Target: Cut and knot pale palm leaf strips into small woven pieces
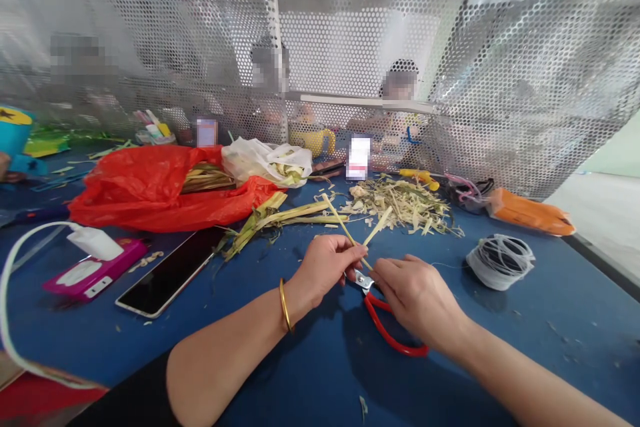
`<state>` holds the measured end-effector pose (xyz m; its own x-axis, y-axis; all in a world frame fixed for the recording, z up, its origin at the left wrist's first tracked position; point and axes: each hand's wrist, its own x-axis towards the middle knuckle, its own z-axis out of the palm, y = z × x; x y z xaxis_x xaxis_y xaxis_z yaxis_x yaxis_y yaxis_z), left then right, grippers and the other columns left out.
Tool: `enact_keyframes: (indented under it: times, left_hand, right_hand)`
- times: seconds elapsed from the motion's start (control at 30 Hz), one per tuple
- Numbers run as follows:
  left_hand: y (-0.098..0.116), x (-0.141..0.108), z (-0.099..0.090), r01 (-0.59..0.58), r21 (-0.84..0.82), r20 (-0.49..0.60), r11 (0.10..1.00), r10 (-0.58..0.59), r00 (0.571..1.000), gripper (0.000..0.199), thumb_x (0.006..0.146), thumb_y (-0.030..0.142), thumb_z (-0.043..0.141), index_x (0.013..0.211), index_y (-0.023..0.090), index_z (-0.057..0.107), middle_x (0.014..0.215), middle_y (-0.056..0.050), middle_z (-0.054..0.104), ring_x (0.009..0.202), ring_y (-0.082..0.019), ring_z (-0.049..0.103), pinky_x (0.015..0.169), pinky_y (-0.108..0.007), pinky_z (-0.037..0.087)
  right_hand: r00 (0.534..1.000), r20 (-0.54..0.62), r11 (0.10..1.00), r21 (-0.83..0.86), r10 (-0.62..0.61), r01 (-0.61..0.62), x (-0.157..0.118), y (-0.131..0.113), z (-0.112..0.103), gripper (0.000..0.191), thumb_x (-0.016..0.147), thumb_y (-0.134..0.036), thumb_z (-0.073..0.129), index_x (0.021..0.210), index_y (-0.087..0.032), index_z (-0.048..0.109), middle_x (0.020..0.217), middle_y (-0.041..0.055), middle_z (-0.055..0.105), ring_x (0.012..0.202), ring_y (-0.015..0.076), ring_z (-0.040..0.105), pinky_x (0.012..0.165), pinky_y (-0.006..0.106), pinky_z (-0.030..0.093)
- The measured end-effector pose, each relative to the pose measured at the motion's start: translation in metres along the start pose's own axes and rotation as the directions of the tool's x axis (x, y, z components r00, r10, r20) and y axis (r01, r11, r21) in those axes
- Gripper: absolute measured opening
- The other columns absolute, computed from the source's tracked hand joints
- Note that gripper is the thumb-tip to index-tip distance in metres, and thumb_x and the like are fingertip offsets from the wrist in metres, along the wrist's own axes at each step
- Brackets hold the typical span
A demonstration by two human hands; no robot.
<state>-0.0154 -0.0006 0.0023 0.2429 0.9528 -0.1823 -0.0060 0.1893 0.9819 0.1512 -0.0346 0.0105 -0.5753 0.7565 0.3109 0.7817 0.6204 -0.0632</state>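
Observation:
My left hand (330, 263), with a gold bangle at the wrist, pinches pale dried plant strips (341, 221) that cross between the hands. Close on its right, my right hand (413, 290) is closed on the lower end of a strip. Red-handled scissors (385, 333) lie on the blue table below the hands, their blades partly hidden by the fingers. Beyond the hands are a bundle of long dried leaves (260, 223) and a heap of short plant scraps (405, 203).
A spool of thin cord (500, 261) and an orange packet (533, 211) stand right. To the left are a red plastic bag (135, 187), a phone (170, 273) and a magenta power strip (87, 273). People sit behind the perforated metal screen (340, 40).

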Motion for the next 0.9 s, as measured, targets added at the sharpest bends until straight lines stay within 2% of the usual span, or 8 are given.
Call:
enact_keyframes:
  times: [0.13, 0.27, 0.33, 0.4, 0.47, 0.6, 0.73, 0.9]
  left_hand:
    - [-0.004, 0.002, 0.003, 0.012, -0.025, -0.051, 1.0, -0.014, 0.999, 0.017, 0.075, 0.028, 0.065, 0.068, 0.014, 0.06, 0.058, 0.001, 0.058, 0.043, -0.007, 0.05, 0.038, -0.018, 0.034]
    - [0.0, 0.001, -0.001, 0.096, -0.183, 0.045, 0.978, -0.09, 0.995, 0.025, 0.073, 0.036, 0.069, 0.073, 0.012, 0.064, 0.063, -0.001, 0.063, 0.048, -0.008, 0.055, 0.044, -0.019, 0.04]
    - [0.005, 0.0, -0.004, 0.134, -0.243, 0.098, 0.961, -0.114, 0.989, 0.03, 0.074, 0.041, 0.068, 0.079, 0.011, 0.067, 0.07, -0.005, 0.067, 0.056, -0.011, 0.061, 0.052, -0.021, 0.045]
    - [0.009, -0.001, -0.006, 0.142, -0.284, 0.119, 0.948, -0.112, 0.987, 0.03, 0.072, 0.039, 0.071, 0.082, 0.011, 0.07, 0.074, -0.007, 0.069, 0.063, -0.013, 0.064, 0.062, -0.024, 0.049]
    - [0.009, -0.001, -0.006, 0.138, -0.304, 0.127, 0.943, -0.104, 0.986, 0.028, 0.067, 0.034, 0.076, 0.082, 0.011, 0.071, 0.074, -0.007, 0.07, 0.065, -0.013, 0.063, 0.066, -0.024, 0.049]
    - [0.003, 0.0, -0.003, 0.134, -0.295, 0.149, 0.946, -0.093, 0.984, 0.026, 0.064, 0.032, 0.078, 0.08, 0.012, 0.072, 0.076, -0.006, 0.07, 0.065, -0.012, 0.061, 0.062, -0.022, 0.046]
    - [-0.002, 0.0, 0.001, 0.132, -0.289, 0.156, 0.948, -0.089, 0.984, 0.025, 0.063, 0.031, 0.079, 0.076, 0.011, 0.072, 0.072, -0.006, 0.069, 0.065, -0.012, 0.06, 0.064, -0.022, 0.046]
    - [-0.005, -0.003, 0.006, 0.097, -0.265, 0.112, 0.959, -0.069, 0.991, 0.022, 0.062, 0.03, 0.078, 0.071, 0.011, 0.071, 0.067, -0.004, 0.068, 0.062, -0.011, 0.058, 0.065, -0.024, 0.045]
  right_hand:
    - [0.997, 0.002, 0.996, -0.035, -0.077, 0.077, 0.0, -0.003, -0.002, 0.032, 0.092, -0.011, 0.03, 0.067, -0.018, 0.048, 0.057, -0.0015, 0.053, 0.047, 0.0103, 0.04, 0.059, 0.027, 0.025]
    - [1.0, 0.006, 0.995, -0.099, 0.005, -0.004, 0.001, 0.003, -0.003, 0.03, 0.093, -0.016, 0.036, 0.068, -0.019, 0.051, 0.057, -0.002, 0.054, 0.048, 0.0112, 0.042, 0.06, 0.027, 0.027]
    - [0.998, -0.043, 0.983, -0.174, 0.053, -0.06, 0.002, 0.007, -0.005, 0.027, 0.094, -0.019, 0.039, 0.072, -0.018, 0.055, 0.062, 0.0006, 0.057, 0.056, 0.0138, 0.048, 0.063, 0.029, 0.029]
    - [0.987, -0.158, 0.965, -0.252, 0.04, -0.079, 0.002, 0.007, -0.009, 0.02, 0.094, -0.021, 0.042, 0.085, -0.016, 0.06, 0.078, 0.0066, 0.063, 0.072, 0.0191, 0.055, 0.071, 0.032, 0.033]
    - [0.969, -0.228, 0.952, -0.304, -0.093, 0.02, 0.002, 0.004, -0.011, 0.02, 0.094, -0.019, 0.042, 0.103, -0.014, 0.06, 0.091, 0.0102, 0.064, 0.084, 0.0224, 0.056, 0.078, 0.036, 0.035]
    - [0.897, -0.091, 0.858, -0.348, -0.433, 0.379, 0.001, -0.004, -0.007, 0.029, 0.094, -0.011, 0.036, 0.114, -0.013, 0.057, 0.087, 0.0087, 0.064, 0.083, 0.0209, 0.056, 0.081, 0.038, 0.038]
    - [0.879, -0.035, 0.826, -0.36, -0.476, 0.433, 0.0, -0.006, 0.007, 0.025, 0.094, -0.012, 0.038, 0.095, -0.012, 0.062, 0.084, 0.0084, 0.062, 0.084, 0.0216, 0.056, 0.082, 0.038, 0.039]
    - [0.86, -0.117, 0.845, -0.293, -0.496, 0.448, -0.002, -0.007, 0.011, 0.029, 0.094, -0.011, 0.036, 0.079, -0.015, 0.061, 0.075, 0.0058, 0.062, 0.077, 0.0186, 0.056, 0.083, 0.036, 0.039]
